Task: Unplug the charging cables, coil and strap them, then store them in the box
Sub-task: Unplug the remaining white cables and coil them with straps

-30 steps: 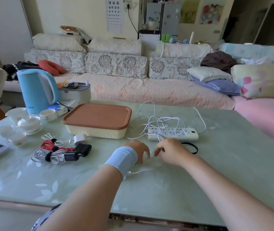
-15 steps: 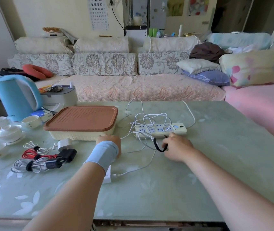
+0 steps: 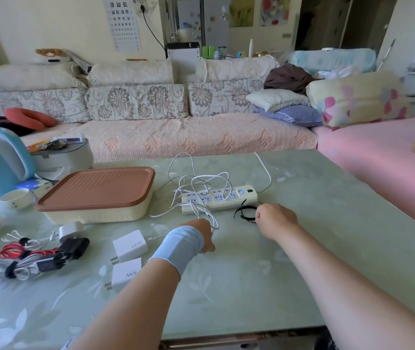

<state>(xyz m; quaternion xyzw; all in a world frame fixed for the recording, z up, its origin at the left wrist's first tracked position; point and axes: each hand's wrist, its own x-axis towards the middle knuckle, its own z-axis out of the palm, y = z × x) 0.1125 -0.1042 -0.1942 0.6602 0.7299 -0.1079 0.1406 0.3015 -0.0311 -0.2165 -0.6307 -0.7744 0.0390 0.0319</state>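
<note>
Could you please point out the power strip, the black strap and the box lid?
power strip [image 3: 226,198], head view, socket face
black strap [image 3: 248,219], head view, loop's lower strand
box lid [image 3: 95,188], head view, top centre

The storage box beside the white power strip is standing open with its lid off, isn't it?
No. The box has its brown lid on, so it is shut. It does sit beside the white power strip, as the head view shows.
</note>
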